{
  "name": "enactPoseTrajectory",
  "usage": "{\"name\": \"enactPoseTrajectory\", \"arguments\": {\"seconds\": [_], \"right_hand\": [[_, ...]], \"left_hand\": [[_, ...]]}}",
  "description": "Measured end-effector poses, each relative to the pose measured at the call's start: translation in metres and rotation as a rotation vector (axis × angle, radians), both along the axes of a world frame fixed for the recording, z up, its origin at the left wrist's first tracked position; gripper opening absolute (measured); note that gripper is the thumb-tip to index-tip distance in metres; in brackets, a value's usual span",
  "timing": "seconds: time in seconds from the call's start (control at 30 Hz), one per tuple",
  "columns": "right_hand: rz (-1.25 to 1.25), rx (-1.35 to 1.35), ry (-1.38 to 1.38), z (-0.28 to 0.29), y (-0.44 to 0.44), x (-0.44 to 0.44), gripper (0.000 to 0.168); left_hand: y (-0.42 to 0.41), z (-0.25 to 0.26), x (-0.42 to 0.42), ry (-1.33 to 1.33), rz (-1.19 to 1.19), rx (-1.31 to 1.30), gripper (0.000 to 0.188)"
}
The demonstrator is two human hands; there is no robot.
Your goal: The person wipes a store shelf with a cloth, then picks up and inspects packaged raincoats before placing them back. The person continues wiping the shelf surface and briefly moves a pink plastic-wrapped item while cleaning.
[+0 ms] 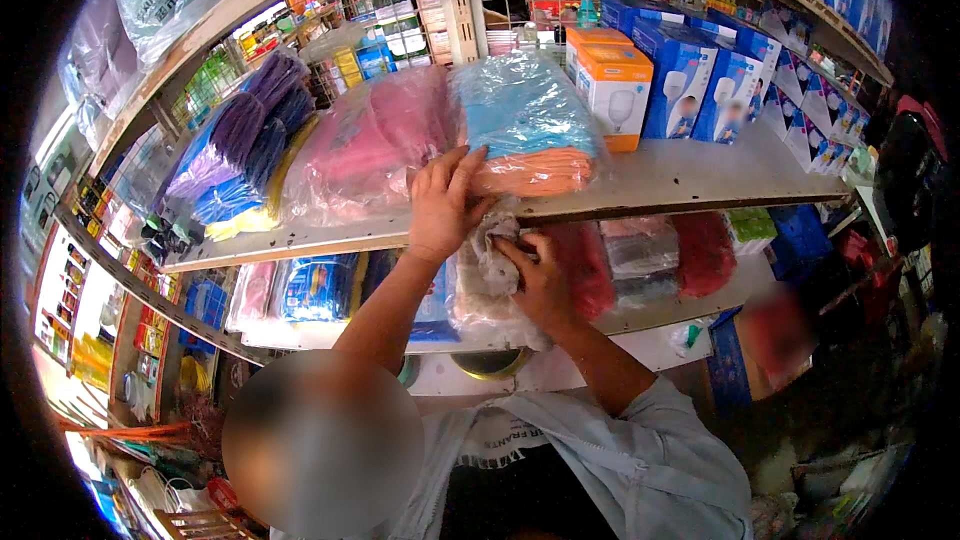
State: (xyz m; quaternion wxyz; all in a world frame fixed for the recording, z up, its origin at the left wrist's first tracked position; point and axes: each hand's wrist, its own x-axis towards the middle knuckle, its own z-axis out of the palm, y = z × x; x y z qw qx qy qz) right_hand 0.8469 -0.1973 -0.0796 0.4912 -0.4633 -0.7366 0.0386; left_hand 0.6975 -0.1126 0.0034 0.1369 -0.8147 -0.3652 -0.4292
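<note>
My left hand point(444, 202) rests at the shelf's front edge, its fingertips on the plastic wrap at the lower left corner of a clear bag of blue and orange folded goods point(525, 120). A bag of pink goods point(375, 127) lies just left of it. Below the shelf edge, my right hand point(541, 277) grips a crumpled greyish-white cloth point(495, 255), whose upper end reaches the shelf edge under my left hand. The cloth hangs in front of wrapped goods on the lower shelf; where it ends there is hard to tell.
Purple and blue bundles point(240, 135) lie on the upper shelf point(660, 172) at left. Orange-and-white bulb boxes point(619, 97) and blue boxes point(675, 75) stand at right. Red wrapped packs point(705, 255) lie on the lower shelf. A blurred round patch hides the lower left.
</note>
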Motion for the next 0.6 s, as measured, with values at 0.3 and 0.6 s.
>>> {"name": "enactPoseTrajectory", "arguments": {"seconds": [0.3,0.6], "right_hand": [[-0.281,0.042,0.069,-0.014,-0.001,0.060,0.052],[-0.819,0.221,0.191,-0.027,-0.020,0.185,0.054]], "left_hand": [[-0.002,0.003,0.000,-0.004,0.001,-0.026,0.064],[-0.002,0.001,0.000,0.017,0.010,-0.021,0.070]]}}
